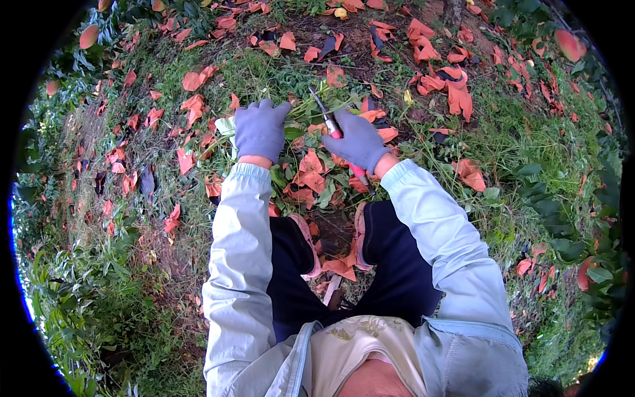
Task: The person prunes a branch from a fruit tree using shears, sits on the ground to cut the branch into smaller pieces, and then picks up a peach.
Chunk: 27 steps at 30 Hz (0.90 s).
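Both hands wear grey-purple gloves and reach out low over the weedy ground. My left hand (262, 127) is closed around green weed stems (300, 110), with broad leaves sticking out on its left side. In my right hand (358, 139) is a hand tool with a red-pink handle (358, 170) and a narrow metal blade (318, 101); its exact kind cannot be told. The blade points up and to the left, beside the stems. Some thin stems also pass by the right fingertips. Torn orange paper (311, 173) and cut leaves lie below the hands.
Orange and dark paper scraps (459, 97) are scattered across grass and soil. Leafy branches with reddish fruit (569, 45) hang at the right, and another fruit (89, 36) at the upper left. A tree trunk (453, 12) stands at the top. Pink shoes (306, 243) are below the hands.
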Tool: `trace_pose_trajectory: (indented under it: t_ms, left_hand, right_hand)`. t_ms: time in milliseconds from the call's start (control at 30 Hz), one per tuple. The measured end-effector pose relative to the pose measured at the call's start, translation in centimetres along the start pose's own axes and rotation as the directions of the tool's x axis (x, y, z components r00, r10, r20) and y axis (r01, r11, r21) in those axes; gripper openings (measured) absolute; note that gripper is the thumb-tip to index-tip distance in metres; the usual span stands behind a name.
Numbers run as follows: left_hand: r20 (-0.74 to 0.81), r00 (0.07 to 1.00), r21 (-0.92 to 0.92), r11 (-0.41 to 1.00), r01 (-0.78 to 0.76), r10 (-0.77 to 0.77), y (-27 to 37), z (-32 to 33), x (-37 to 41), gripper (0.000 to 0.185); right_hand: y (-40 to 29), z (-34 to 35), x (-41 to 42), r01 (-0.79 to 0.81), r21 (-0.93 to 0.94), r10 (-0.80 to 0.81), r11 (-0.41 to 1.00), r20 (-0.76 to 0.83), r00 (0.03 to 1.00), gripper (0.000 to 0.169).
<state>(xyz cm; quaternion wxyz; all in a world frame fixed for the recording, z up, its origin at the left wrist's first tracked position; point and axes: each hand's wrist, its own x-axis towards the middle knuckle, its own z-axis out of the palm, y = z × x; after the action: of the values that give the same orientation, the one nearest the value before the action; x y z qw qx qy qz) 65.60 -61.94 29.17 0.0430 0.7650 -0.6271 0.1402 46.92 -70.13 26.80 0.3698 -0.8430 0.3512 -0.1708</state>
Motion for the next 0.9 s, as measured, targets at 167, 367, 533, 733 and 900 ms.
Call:
trace_pose_trajectory:
  t_ms: [167,367,533,733,900]
  left_hand:
    - [-0.018,0.999,0.004,0.999,0.048,-0.048,-0.8,0.4,-0.2,0.037]
    - [0.018,0.991,-0.098,0.986,0.132,-0.131,-1.3,0.6,-0.1,0.034]
    - [0.053,0.953,-0.432,0.854,0.290,-0.297,-1.6,0.9,0.3,0.032]
    - [0.187,0.921,-0.912,0.288,0.292,-0.341,-2.2,2.5,0.5,0.027]
    - [0.166,0.919,-0.986,-0.030,0.167,-0.357,-1.2,4.2,1.7,0.027]
  right_hand:
    - [-0.1,0.8,-0.2,0.015,0.020,-0.015,1.000,-0.026,1.000,0.029]
    - [1.0,1.1,0.5,0.040,0.278,-0.021,0.960,-0.073,0.997,0.037]
    - [2.6,0.5,1.0,-0.022,0.380,0.068,0.925,-0.110,0.992,0.043]
    - [1.1,0.5,1.2,0.038,0.388,0.029,0.921,-0.166,0.986,0.039]
    - [-0.9,0.7,1.2,0.142,-0.120,-0.173,0.983,-0.305,0.937,0.038]
